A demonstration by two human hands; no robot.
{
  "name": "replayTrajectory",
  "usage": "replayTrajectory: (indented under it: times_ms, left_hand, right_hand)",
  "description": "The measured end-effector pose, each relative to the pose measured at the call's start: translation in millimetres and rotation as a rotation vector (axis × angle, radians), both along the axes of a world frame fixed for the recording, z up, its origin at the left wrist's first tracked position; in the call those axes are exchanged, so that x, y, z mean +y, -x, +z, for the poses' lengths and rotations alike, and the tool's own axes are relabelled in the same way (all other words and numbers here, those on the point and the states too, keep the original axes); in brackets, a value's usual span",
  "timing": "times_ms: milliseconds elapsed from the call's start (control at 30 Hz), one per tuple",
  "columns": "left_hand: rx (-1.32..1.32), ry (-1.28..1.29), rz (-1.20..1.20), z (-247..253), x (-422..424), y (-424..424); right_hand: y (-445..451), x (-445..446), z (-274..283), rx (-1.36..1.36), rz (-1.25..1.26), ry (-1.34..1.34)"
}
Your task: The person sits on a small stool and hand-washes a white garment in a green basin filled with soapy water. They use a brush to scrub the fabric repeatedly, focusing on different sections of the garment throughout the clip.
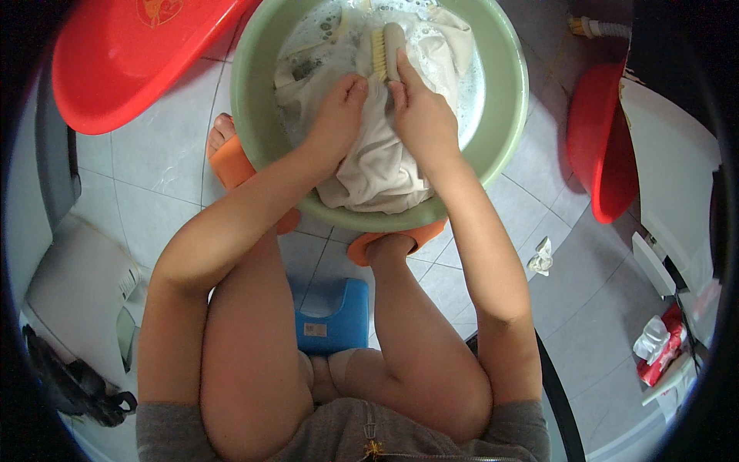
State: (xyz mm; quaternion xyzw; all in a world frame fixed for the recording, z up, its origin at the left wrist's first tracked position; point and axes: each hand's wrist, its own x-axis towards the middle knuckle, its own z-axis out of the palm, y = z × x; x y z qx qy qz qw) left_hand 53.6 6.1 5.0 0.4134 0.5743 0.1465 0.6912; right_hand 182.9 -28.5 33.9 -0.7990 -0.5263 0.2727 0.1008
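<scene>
A green plastic basin stands on the floor in front of me, with soapy water and wet cream cloth in it. My right hand grips a scrub brush with a pale handle, its yellowish bristles turned left against the cloth. To its left, my left hand is closed on a bunched part of the same cloth, thumb on top. Some of the cloth lies under the suds, and its full shape is hidden.
A red plastic basin is at the upper left, another red basin at the right. A blue plastic stool is between my legs. Crumpled tissue lies on the tiles. A ribbed hose shows at the upper right.
</scene>
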Motion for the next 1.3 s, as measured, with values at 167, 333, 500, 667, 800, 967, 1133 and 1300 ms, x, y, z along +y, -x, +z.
replayTrajectory:
  times_ms: [167,333,500,667,800,967,1133,1300]
  left_hand:
    - [-0.133,0.17,0.095,-1.8,6.0,3.5]
    - [-0.196,0.211,0.136,-6.3,12.1,6.3]
    - [-0.07,0.069,-0.049,-25.7,23.4,-1.6]
    - [-0.047,0.06,-0.092,-11.1,10.7,-10.2]
    - [-0.094,0.131,-0.013,-34.7,12.8,2.1]
    - [0.016,0.065,0.072,-23.7,20.8,6.7]
    - [0.199,-0.707,-0.101,-37.8,40.4,24.2]
    - [0.401,-0.987,-0.524,-6.3,56.6,-21.8]
  right_hand:
    - [-26.9,-9.3,-7.3,0.039,-0.187,0.0]
    - [-11.0,-43.2,28.6,0.199,-0.208,-0.076]
    - [17.7,-61.8,28.4,0.172,-0.102,0.057]
    - [2.3,-13.2,-0.8,0.214,-0.152,-0.051]
    - [17.0,-19.0,6.6,0.22,-0.118,-0.016]
    - [18.0,-63.8,28.2,0.365,-0.165,0.113]
    - [2.3,-72.8,38.1,0.42,-0.392,0.003]
    - [-7.5,-74.7,26.2,0.523,-0.525,-0.021]
